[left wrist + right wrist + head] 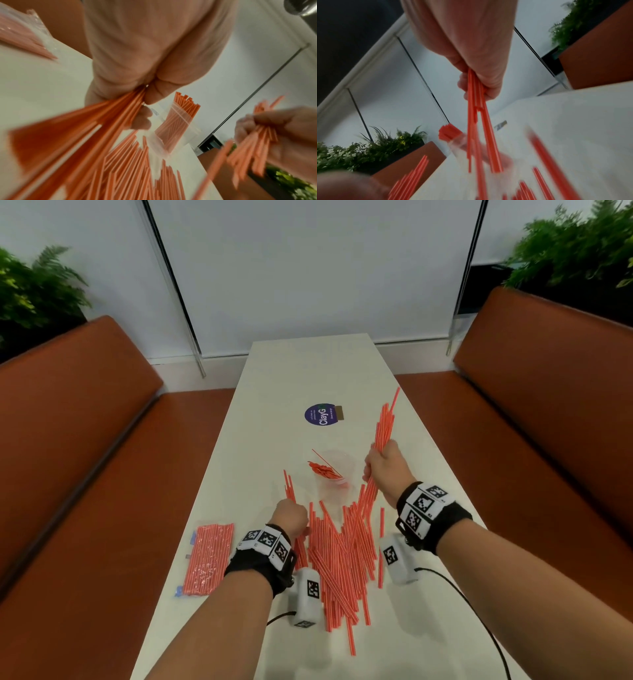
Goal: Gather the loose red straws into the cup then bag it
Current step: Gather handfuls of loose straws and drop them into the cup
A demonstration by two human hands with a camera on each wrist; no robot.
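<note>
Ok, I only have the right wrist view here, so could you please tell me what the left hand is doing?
Observer: The left hand grips a bunch of red straws low over the table.
Operator: Thank you. Are many straws loose on the table?
Observer: Yes, a large pile of loose straws lies between the two wrists, on the near side of the clear cup.
Operator: And is there a bag anywhere?
Observer: A clear bag filled with straws lies flat at the table's left edge, beside the left wrist.
</note>
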